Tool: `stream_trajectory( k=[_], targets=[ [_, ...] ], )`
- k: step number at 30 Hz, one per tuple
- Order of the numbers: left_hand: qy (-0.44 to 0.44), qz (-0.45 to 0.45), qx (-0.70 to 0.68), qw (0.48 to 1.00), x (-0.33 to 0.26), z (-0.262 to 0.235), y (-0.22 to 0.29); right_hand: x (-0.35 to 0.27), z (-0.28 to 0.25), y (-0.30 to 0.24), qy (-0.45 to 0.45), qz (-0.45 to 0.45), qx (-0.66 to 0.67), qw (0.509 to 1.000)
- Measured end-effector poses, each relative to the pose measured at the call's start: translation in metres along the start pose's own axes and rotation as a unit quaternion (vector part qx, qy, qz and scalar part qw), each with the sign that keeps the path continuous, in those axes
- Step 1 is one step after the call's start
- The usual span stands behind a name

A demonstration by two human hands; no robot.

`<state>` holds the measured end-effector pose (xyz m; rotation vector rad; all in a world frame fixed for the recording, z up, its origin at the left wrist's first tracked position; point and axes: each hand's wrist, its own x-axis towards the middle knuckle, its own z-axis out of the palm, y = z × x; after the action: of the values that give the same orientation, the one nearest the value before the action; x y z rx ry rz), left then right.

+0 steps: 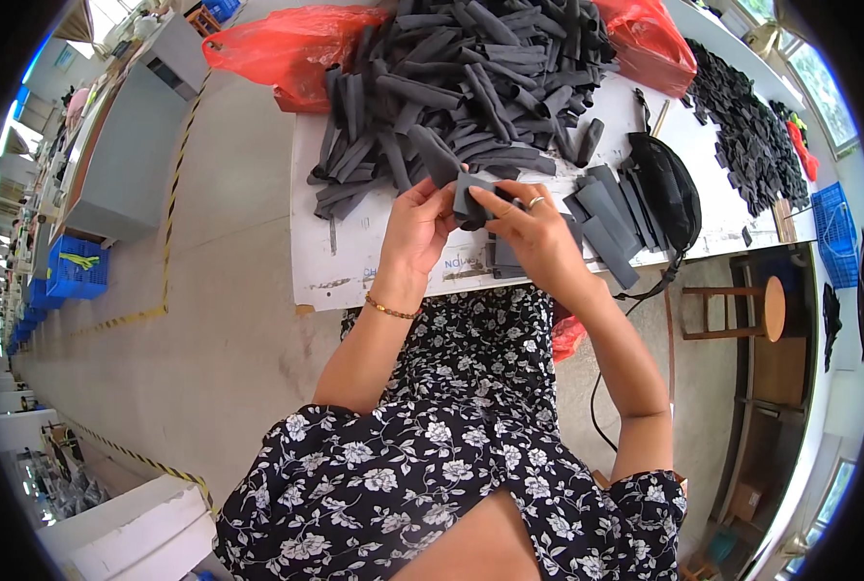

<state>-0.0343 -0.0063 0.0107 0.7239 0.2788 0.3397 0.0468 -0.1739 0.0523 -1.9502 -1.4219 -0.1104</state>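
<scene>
White table (320, 232) up front, big grey heap (470, 82) on top, black bag (666, 189) off to the right. Left hand (420, 223) and right hand (536, 234) both had their fingers pinched on a grey piece (464, 198), up between them, just on the near side of the heap.

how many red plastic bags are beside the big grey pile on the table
2: one red bag left of the grey pile, another right of it; more may be hidden.
</scene>
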Motion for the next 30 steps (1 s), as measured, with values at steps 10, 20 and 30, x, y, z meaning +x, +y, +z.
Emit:
stream_trajectory(
  k=[10,20,30],
  targets=[
    [0.080,0.039,-0.096,0.991,0.011,-0.011,0.012,-0.009,-0.034,-0.009,0.092,0.116,0.041,0.988],
    [0.031,0.044,-0.092,0.994,0.010,-0.008,0.015,0.004,-0.033,-0.025,0.064,0.087,0.075,0.991],
    [-0.029,0.035,-0.097,0.994,0.002,-0.009,0.029,0.009,-0.045,-0.001,0.136,0.068,-0.138,0.979]
  ],
)
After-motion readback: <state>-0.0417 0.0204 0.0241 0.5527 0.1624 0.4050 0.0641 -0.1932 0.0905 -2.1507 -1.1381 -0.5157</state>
